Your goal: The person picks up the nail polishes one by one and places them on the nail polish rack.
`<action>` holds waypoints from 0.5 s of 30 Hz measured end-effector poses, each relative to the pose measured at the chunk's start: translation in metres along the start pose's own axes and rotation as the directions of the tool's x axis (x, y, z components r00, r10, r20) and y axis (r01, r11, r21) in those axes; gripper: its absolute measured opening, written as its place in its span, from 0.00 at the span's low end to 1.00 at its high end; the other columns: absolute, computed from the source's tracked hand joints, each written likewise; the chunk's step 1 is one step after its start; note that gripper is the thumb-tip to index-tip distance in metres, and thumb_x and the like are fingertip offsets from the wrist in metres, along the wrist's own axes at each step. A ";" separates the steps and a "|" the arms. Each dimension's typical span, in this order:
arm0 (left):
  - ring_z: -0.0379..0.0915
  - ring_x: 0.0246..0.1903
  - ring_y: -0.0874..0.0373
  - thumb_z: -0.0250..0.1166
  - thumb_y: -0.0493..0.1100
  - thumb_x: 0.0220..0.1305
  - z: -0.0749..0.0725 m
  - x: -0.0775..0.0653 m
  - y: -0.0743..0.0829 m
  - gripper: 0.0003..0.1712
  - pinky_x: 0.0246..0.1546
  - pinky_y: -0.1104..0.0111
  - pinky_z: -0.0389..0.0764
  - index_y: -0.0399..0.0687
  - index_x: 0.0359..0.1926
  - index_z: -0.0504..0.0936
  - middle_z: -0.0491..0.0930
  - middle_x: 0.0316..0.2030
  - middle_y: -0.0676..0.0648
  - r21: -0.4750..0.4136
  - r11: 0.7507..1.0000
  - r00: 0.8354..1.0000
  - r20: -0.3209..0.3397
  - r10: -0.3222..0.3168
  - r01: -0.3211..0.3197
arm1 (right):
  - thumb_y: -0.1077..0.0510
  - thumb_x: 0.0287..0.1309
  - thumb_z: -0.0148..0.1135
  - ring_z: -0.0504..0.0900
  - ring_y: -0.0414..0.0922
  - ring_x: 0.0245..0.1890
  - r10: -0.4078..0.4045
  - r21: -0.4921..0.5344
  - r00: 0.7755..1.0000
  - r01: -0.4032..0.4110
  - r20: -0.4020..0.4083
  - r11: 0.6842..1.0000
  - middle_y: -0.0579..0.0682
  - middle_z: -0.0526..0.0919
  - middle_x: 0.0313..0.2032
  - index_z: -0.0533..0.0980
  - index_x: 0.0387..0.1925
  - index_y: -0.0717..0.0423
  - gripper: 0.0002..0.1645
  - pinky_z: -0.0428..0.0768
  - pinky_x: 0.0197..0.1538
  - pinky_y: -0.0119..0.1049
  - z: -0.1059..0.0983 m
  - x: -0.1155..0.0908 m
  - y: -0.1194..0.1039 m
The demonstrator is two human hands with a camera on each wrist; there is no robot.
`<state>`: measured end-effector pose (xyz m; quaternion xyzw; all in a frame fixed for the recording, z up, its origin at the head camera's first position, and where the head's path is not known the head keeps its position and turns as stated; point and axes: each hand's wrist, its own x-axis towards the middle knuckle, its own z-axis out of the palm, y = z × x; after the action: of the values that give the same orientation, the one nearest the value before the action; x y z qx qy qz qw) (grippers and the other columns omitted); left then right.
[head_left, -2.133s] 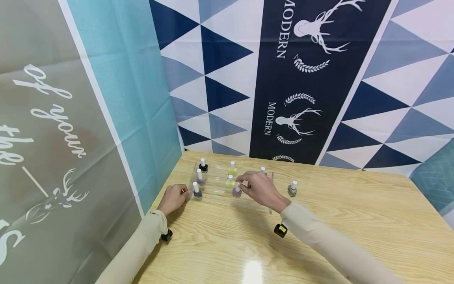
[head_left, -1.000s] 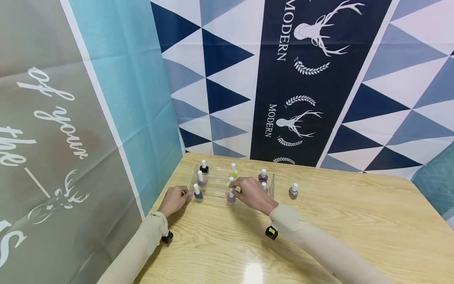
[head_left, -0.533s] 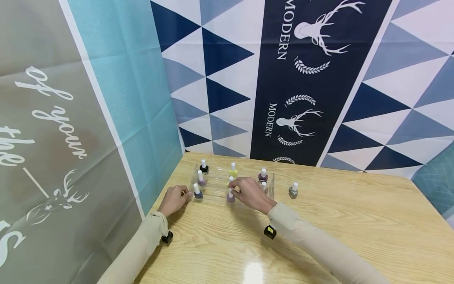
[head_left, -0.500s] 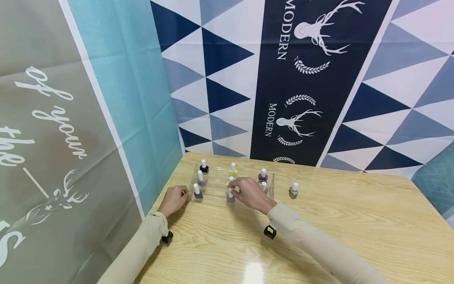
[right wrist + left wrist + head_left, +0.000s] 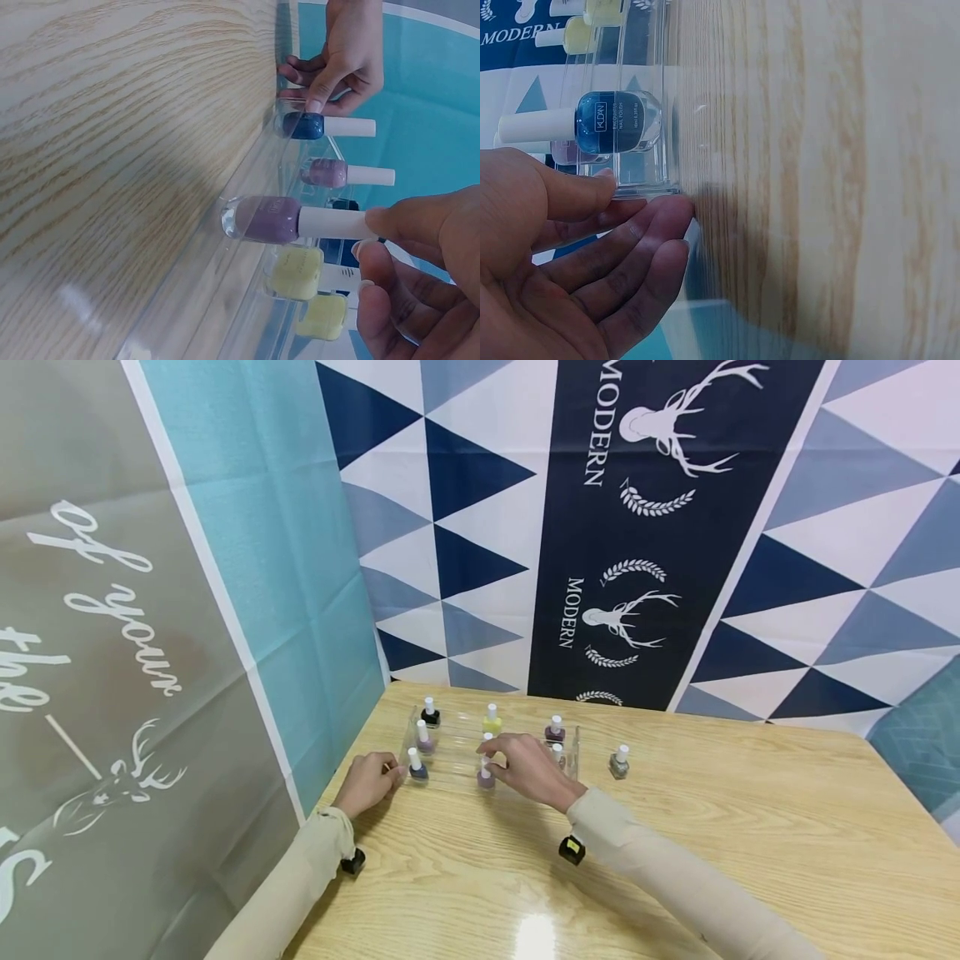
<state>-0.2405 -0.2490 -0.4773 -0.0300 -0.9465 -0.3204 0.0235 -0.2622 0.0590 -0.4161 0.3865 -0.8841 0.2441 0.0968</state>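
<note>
My right hand pinches the white cap of a mauve nail polish bottle between thumb and fingers. This bottle stands at the front tier of a clear stepped display rack, before a yellow bottle. At the rack's left end, my left hand grips the side panel, thumb inside and fingers outside. Close to that thumb is a dark blue bottle on the front step. Behind it on the rack come a lilac bottle and a black bottle.
Another yellow bottle stands on the back tier. At the rack's right end are a dark purple bottle and a partly hidden one. A grey glitter bottle stands on the wooden table right of the rack. Patterned cloths hang behind and left.
Over the last two seconds my right hand has moved slightly left and nearer with the mauve bottle, uncovering the bottles at the rack's right end. My left hand keeps its place.
</note>
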 end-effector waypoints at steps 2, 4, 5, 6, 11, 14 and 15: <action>0.71 0.14 0.58 0.64 0.42 0.74 0.000 0.000 0.000 0.15 0.18 0.66 0.69 0.47 0.26 0.82 0.77 0.14 0.52 -0.003 1.000 1.000 0.003 -0.001 0.001 | 0.64 0.60 0.74 0.88 0.44 0.34 -0.006 0.010 1.000 0.006 -0.010 1.000 0.49 0.90 0.41 0.87 0.46 0.56 0.12 0.80 0.31 0.32 -0.003 -0.002 0.000; 0.71 0.14 0.58 0.64 0.42 0.75 0.000 0.000 0.000 0.15 0.18 0.65 0.69 0.47 0.26 0.82 0.77 0.15 0.52 -0.007 1.000 1.000 0.008 -0.003 0.003 | 0.65 0.59 0.74 0.89 0.45 0.37 -0.010 0.013 1.000 0.010 -0.023 1.000 0.50 0.90 0.41 0.87 0.46 0.58 0.12 0.83 0.34 0.35 -0.007 -0.004 0.001; 0.71 0.14 0.58 0.64 0.42 0.75 0.000 -0.001 0.000 0.15 0.18 0.65 0.69 0.47 0.27 0.82 0.77 0.15 0.52 -0.008 1.000 1.000 0.010 -0.003 0.003 | 0.65 0.59 0.73 0.88 0.45 0.37 -0.013 0.012 1.000 0.013 -0.028 1.000 0.50 0.90 0.41 0.87 0.46 0.58 0.12 0.83 0.35 0.35 -0.009 -0.005 0.002; 0.71 0.14 0.57 0.64 0.42 0.75 0.000 -0.001 0.000 0.15 0.18 0.65 0.69 0.47 0.27 0.82 0.77 0.14 0.52 -0.009 1.000 1.000 0.012 -0.003 0.003 | 0.66 0.59 0.73 0.88 0.44 0.36 -0.013 0.010 0.999 0.013 -0.032 1.000 0.50 0.90 0.41 0.87 0.46 0.58 0.12 0.83 0.36 0.35 -0.012 -0.006 0.003; 0.69 0.13 0.57 0.63 0.43 0.75 -0.001 -0.002 0.001 0.15 0.18 0.65 0.68 0.47 0.28 0.83 0.77 0.14 0.50 -0.014 1.000 1.000 0.021 -0.009 0.009 | 0.63 0.62 0.73 0.84 0.36 0.28 0.019 0.005 0.999 -0.019 -0.045 1.000 0.50 0.90 0.42 0.88 0.46 0.56 0.10 0.81 0.33 0.32 -0.027 -0.015 0.011; 0.68 0.12 0.57 0.63 0.44 0.76 -0.001 -0.001 0.001 0.15 0.18 0.65 0.68 0.47 0.28 0.83 0.78 0.14 0.50 -0.015 1.000 1.000 0.023 -0.011 0.011 | 0.61 0.63 0.72 0.81 0.33 0.25 0.056 0.004 0.997 -0.056 -0.060 0.998 0.49 0.89 0.42 0.88 0.44 0.54 0.08 0.81 0.33 0.32 -0.036 -0.021 0.018; 0.69 0.13 0.57 0.63 0.44 0.76 -0.001 -0.001 0.001 0.15 0.18 0.65 0.68 0.46 0.28 0.83 0.78 0.14 0.50 -0.014 1.000 1.000 0.023 -0.011 0.011 | 0.61 0.63 0.73 0.81 0.33 0.26 0.064 0.002 0.996 -0.064 -0.069 0.998 0.48 0.89 0.41 0.88 0.44 0.53 0.08 0.81 0.33 0.33 -0.039 -0.023 0.021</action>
<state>-0.2393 -0.2490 -0.4763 -0.0285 -0.9447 -0.3266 0.0107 -0.2626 0.1056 -0.3984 0.3493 -0.8923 0.2602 0.1192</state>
